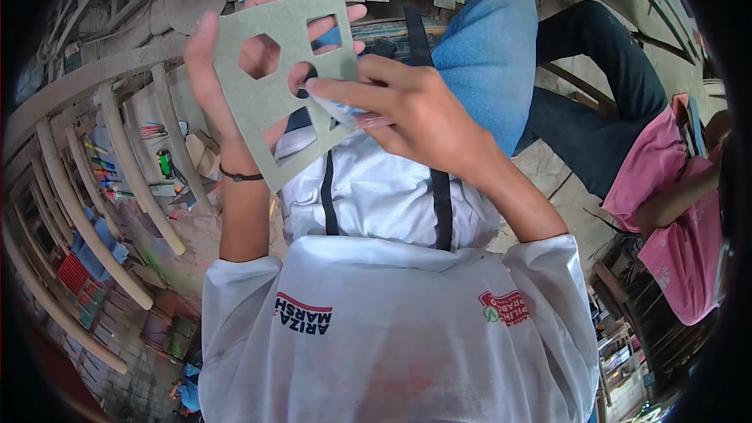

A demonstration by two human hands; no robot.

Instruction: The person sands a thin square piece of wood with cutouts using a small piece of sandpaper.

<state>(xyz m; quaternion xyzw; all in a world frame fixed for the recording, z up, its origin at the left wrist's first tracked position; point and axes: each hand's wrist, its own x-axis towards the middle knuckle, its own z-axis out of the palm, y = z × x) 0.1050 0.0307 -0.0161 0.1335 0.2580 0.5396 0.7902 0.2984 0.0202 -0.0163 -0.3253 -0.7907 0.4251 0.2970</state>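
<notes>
Grey-green pierced panel (290,27) lies against the left hand (207,82), whose fingers clamp it from behind; it looks light and stiff, likely weakest at thin bridges, so best gripped by outer edges. Over it, the right hand (423,110) has fingers together, apparently pinching a pale, crumpled scrap (342,112).

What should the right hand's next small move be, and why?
Probably to rub the pale thin piece lightly along the round hole: the right hand holds that piece right by the hole, while the left hand supports the board.
</notes>
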